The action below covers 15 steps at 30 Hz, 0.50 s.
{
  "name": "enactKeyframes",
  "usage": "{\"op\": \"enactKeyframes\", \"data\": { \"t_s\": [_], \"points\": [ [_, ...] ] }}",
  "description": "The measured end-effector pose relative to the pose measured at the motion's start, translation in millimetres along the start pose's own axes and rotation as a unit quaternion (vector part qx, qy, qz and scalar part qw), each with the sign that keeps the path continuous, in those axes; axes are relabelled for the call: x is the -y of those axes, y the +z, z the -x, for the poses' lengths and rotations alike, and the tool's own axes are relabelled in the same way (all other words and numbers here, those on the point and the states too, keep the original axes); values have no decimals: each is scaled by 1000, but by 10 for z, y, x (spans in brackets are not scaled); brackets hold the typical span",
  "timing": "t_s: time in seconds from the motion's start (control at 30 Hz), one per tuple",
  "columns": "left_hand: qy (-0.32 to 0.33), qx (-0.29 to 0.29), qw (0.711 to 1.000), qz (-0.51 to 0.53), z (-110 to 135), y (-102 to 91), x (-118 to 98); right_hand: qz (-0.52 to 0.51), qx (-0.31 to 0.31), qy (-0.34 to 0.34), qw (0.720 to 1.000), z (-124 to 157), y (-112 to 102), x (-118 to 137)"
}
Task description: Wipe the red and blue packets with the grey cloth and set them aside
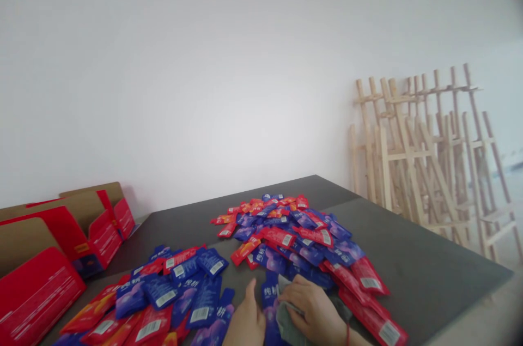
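Red and blue foil sachets lie in a big heap (292, 231) on a dark grey table (412, 259), with a second spread (171, 291) at the near left. At the bottom edge my left hand (245, 319) rests with fingers together on a blue sachet (270, 294). Beside it my right hand (314, 308) is curled and pinches a small stack of sachets, with grey cloth under it. A red band shows at that wrist.
Red-and-brown cardboard display boxes (77, 231) stand folded at the table's left edge. Wooden easels (429, 155) lean against the white wall to the right, beyond the table's far corner. The table's right edge runs close to the heap.
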<state>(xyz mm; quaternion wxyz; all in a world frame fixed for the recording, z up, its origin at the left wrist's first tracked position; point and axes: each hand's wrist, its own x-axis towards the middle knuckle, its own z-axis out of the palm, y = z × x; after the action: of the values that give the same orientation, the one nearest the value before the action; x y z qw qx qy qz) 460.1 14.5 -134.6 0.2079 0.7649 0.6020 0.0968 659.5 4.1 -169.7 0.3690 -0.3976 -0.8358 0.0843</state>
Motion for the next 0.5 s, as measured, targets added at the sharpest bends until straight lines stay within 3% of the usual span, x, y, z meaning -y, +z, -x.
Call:
{"op": "enactKeyframes", "data": {
  "t_s": [0.1, 0.23, 0.3, 0.4, 0.5],
  "points": [
    [24, 32, 999, -5, 106, 110, 34, 10, 18, 12, 1000, -20, -25, 17],
    [77, -33, 996, -33, 125, 199, 108, 46, 72, 24, 996, -73, -70, 14],
    [110, -42, 992, -33, 83, 247, 181, 57, 120, 0, 991, -83, -101, 23],
    [136, -11, 990, -22, 10, 314, 273, 54, 184, -71, 979, -69, -138, 65],
    [141, 13, 990, -27, -11, 332, 271, 80, 213, -103, 968, -91, -137, 113]
  ]
}}
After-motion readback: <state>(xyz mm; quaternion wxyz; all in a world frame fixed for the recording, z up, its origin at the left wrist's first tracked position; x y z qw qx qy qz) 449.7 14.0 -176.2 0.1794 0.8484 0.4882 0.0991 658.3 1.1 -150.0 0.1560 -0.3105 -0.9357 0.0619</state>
